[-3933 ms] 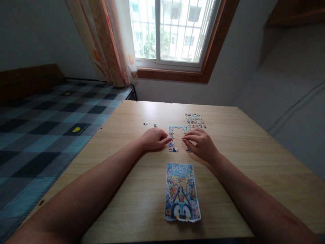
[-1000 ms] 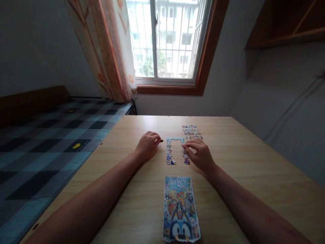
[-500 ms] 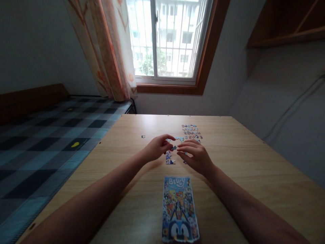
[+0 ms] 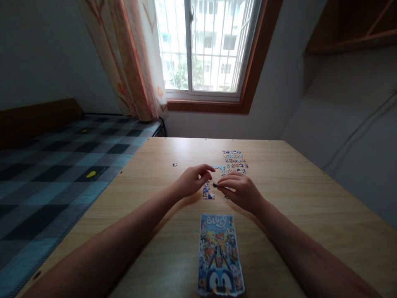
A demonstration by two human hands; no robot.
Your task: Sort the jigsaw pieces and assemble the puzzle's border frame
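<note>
A partly joined jigsaw border lies flat on the wooden table, between my two hands. My right hand pinches a small dark puzzle piece at its fingertips, just above the border's inner gap. My left hand hovers by the border's left strip with its fingers loosely curved and apart, holding nothing. The border's right strip is hidden under my right hand. A cluster of loose pieces lies just beyond it. The printed reference picture lies near the table's front edge.
One stray piece lies left of my hands. A bed with a checked cover adjoins the table's left side. Behind the table are a window, a curtain and a grey wall; a wooden shelf hangs upper right.
My left hand fetched a small piece from the left and brought it over the border. The piece now sits in my right hand's fingertips, and my left fingers have drawn slightly back.
</note>
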